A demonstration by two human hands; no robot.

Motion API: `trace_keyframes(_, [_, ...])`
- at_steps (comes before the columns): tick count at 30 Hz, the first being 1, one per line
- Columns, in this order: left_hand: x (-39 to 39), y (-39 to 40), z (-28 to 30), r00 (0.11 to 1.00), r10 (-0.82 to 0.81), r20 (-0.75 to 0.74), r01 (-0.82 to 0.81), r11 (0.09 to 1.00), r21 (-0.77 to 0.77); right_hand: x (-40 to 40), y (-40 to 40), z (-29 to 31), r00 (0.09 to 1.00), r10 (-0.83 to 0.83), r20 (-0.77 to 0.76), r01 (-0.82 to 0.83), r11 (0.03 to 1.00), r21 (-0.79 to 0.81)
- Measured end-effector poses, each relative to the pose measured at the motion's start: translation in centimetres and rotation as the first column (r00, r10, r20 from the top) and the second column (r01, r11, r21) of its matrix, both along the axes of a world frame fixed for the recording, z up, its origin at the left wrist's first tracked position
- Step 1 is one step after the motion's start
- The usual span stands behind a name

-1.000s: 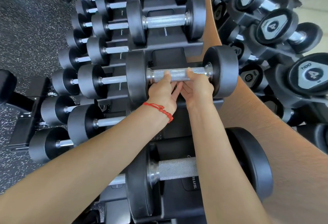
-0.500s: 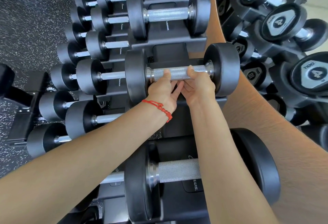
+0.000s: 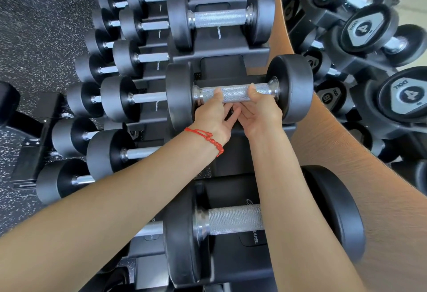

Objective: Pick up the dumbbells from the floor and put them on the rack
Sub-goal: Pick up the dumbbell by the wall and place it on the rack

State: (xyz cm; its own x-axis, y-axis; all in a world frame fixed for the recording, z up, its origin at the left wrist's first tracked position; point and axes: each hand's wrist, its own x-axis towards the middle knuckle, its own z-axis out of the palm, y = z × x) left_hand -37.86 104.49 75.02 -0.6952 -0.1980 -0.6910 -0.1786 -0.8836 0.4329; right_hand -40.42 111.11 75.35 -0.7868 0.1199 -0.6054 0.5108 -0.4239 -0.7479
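Note:
A black dumbbell point(image 3: 239, 94) with a knurled steel handle lies crosswise over a saddle of the black rack point(image 3: 219, 65), on its top tier. My left hand point(image 3: 215, 116), with a red cord at the wrist, holds the handle's left part, thumb over the top. My right hand point(image 3: 258, 111) holds the right part the same way. The fingers of both hands point toward each other just below the handle. I cannot tell whether the heads rest fully on the saddle.
More dumbbells sit on the rack: one beyond point(image 3: 220, 18) and a larger one nearer me point(image 3: 261, 222) under my forearms. Smaller dumbbells point(image 3: 111, 97) fill lower tiers at left. A wood-framed mirror point(image 3: 346, 143) borders the right. Speckled floor point(image 3: 34, 26) lies far left.
Both hands stay on the same handle. The dumbbell has barely shifted over the saddle, and the fingers below the handle look a little looser.

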Motion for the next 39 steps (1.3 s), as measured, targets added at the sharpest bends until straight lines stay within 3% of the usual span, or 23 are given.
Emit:
trace_keyframes(14, [0.7,0.4,0.6,1.000,-0.016,-0.023,0.014,0.996,-0.088,0.9,0.0,0.0,0.999,-0.004,-0.048,0.006,0.999,0.042])
trace_keyframes(19, [1.5,0.8,1.1,0.996,-0.081,-0.026,0.075,0.980,-0.184,1.4,0.2,0.3,0.998,-0.004,-0.058,0.006,0.999,0.040])
trace_keyframes(24, [2.6,0.8,2.1,0.978,-0.206,-0.028,0.187,0.931,-0.313,2.1,0.6,0.4,0.994,0.050,-0.099,-0.026,0.974,0.223])
trace_keyframes(28, [3.3,0.4,2.3,0.971,-0.234,-0.056,0.180,0.860,-0.477,2.9,1.3,1.0,0.976,0.093,-0.198,0.000,0.905,0.426])
trace_keyframes(32, [3.9,-0.5,2.5,0.967,-0.230,-0.110,0.080,0.683,-0.726,3.6,2.1,1.8,0.927,0.157,-0.340,0.098,0.774,0.625])
trace_keyframes(36, [4.6,-1.9,2.7,0.938,-0.274,-0.212,-0.095,0.386,-0.918,4.2,2.4,2.3,0.792,0.241,-0.561,0.322,0.616,0.719])
trace_keyframes(39, [5.2,-3.5,2.0,0.943,-0.252,-0.215,-0.186,0.134,-0.973,4.6,2.5,2.3,0.703,0.288,-0.650,0.462,0.511,0.725])
